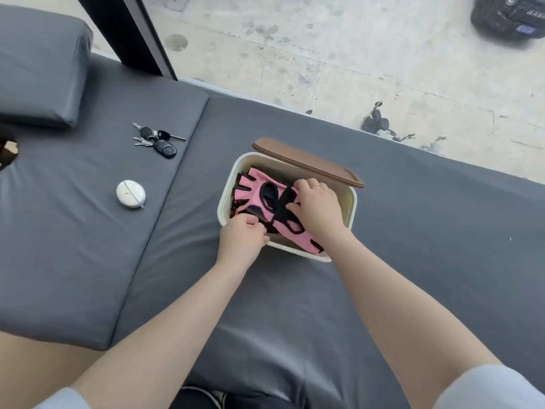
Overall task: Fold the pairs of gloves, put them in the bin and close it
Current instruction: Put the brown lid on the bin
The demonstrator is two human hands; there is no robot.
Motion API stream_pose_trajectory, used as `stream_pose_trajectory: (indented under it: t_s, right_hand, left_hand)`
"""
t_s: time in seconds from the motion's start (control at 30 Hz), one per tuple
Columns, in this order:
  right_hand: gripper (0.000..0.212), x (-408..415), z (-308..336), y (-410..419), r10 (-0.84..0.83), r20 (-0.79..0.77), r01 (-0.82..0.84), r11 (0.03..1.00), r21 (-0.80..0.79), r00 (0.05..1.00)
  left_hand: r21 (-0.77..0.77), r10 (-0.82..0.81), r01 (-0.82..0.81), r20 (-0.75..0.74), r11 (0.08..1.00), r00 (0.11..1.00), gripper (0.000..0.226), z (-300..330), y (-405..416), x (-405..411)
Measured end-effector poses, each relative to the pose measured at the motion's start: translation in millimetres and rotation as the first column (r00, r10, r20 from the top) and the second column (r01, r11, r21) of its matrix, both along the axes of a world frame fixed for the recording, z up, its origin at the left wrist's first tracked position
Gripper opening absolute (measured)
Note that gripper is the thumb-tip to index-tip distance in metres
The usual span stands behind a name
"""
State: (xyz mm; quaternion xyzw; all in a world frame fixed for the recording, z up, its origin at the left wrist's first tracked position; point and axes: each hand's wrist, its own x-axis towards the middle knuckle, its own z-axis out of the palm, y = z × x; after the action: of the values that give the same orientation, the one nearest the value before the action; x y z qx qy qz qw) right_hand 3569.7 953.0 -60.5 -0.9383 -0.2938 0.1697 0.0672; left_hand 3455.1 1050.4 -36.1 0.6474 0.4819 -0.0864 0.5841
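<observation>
Bin (227, 190): cream, open, on the grey cushion (413, 231)
Lid (306, 162): brown, propped on the far rim
Inside: pink gloves (253, 187), one end over the near rim
Left hand (240, 240): fingers pinching dark fabric at the bin's near edge
Right hand (317, 206): fingers pressing on gloves

The bin (225, 199) is set on the right-hand cushion (413, 231), with its lid (306, 162) propped along the far rim and the gloves (259, 193) laid inside, one end draped over the near rim. The left hand (240, 239) is placed at the bin's near left corner and the right hand (317, 206) on the gloves inside. On the left-hand cushion (73, 231), well apart from the bin, a bunch of keys (159, 140) is found behind a round case (130, 193), and the floor (354, 69) is seen beyond both cushions.
</observation>
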Motion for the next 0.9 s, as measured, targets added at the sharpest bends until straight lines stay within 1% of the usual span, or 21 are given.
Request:
stream_pose_trajectory:
  t_s: [0.07,0.1,0.13,0.17,0.2,0.23,0.27,0.3,0.33,0.4,0.47,0.53,0.57,0.6,0.63,0.67,0.7,0.73,0.77,0.83,0.9]
  right_hand:
    - [0.036,-8,-9,-10,0.021,0.015,-0.021,1.0,0.02,1.0]
    - [0.033,-13,-12,-16,0.036,0.003,-0.036,0.999,0.015,0.999]
    - [0.031,-18,-15,-23,0.058,-0.029,-0.059,0.998,-0.009,0.998]
    - [0.031,-23,-18,-29,0.073,-0.093,-0.077,0.996,-0.043,0.993]
    - [0.034,-26,-21,-34,0.069,-0.181,-0.084,0.993,-0.078,0.981]
    - [0.038,-27,-23,-39,0.056,-0.276,-0.091,0.989,-0.115,0.96]
    - [0.044,-26,-26,-41,0.053,-0.35,-0.115,0.981,-0.157,0.935]
    - [0.049,-24,-28,-41,0.057,-0.395,-0.147,0.969,-0.201,0.917]
    - [0.052,-21,-30,-39,0.058,-0.412,-0.169,0.957,-0.238,0.909]
    - [0.054,-16,-34,-35,0.048,-0.396,-0.175,0.94,-0.292,0.917]
    - [0.052,-13,-39,-30,0.038,-0.377,-0.18,0.92,-0.349,0.926]
    - [0.048,-13,-36,-26,0.023,-0.353,-0.161,0.916,-0.367,0.935]
    - [0.043,-13,-31,-24,0.006,-0.322,-0.118,0.936,-0.33,0.947]
    - [0.036,-12,-24,-22,0.008,-0.256,-0.074,0.965,-0.252,0.967]
    - [0.025,-10,-16,-21,0.014,-0.127,-0.029,0.993,-0.117,0.992]
    - [0.011,-6,-8,-20,0.018,0.031,-0.018,1.0,0.0,0.999]
    - [0.006,-1,-2,-20,0.005,0.165,-0.017,0.997,0.072,0.986]
    - [0.012,6,1,-22,-0.036,0.273,0.0,0.991,0.131,0.961]
    - [0.017,12,1,-23,-0.09,0.335,0.032,0.984,0.175,0.938]
    - [0.036,21,1,-21,-0.156,0.292,0.106,0.978,0.181,0.944]
    - [0.051,24,2,-17,-0.099,0.184,0.093,0.995,0.043,0.978]
  left_hand:
    - [0.183,-0.089,0.08,0.039,0.98,0.995,0.025,0,5,-1]
    - [0.313,-0.212,0.181,0.069,0.932,0.975,0.026,0,8,0]
    - [0.435,-0.374,0.307,0.075,0.846,0.925,0.029,-4,10,3]
    - [0.529,-0.544,0.447,0.033,0.721,0.838,0.033,-11,12,6]
    - [0.571,-0.681,0.589,-0.069,0.572,0.729,0.039,-20,14,12]
    - [0.562,-0.762,0.712,-0.206,0.421,0.614,0.045,-28,17,19]
    - [0.524,-0.792,0.797,-0.327,0.301,0.515,0.049,-35,18,27]
    - [0.47,-0.797,0.855,-0.418,0.22,0.436,0.051,-41,19,33]
    - [0.407,-0.795,0.897,-0.478,0.175,0.372,0.051,-45,18,38]
    - [0.264,-0.817,0.945,-0.49,0.192,0.303,0.054,-53,15,41]
    - [0.163,-0.845,0.961,-0.458,0.224,0.275,0.054,-56,12,41]
    - [0.129,-0.851,0.97,-0.465,0.207,0.243,0.053,-53,12,43]
    - [0.125,-0.846,0.97,-0.473,0.21,0.245,0.052,-49,13,45]
    - [0.141,-0.838,0.964,-0.477,0.225,0.266,0.051,-44,16,48]
    - [0.191,-0.825,0.949,-0.471,0.25,0.312,0.048,-39,18,51]
    - [0.268,-0.809,0.92,-0.447,0.286,0.381,0.043,-34,21,54]
    - [0.354,-0.793,0.874,-0.396,0.333,0.463,0.038,-28,25,57]
    - [0.423,-0.778,0.821,-0.331,0.383,0.534,0.034,-23,29,60]
    - [0.467,-0.767,0.775,-0.267,0.426,0.583,0.033,-18,35,62]
    - [0.49,-0.751,0.713,-0.162,0.501,0.64,0.033,-10,46,64]
    - [0.506,-0.748,0.674,-0.081,0.538,0.659,0.033,-6,56,64]
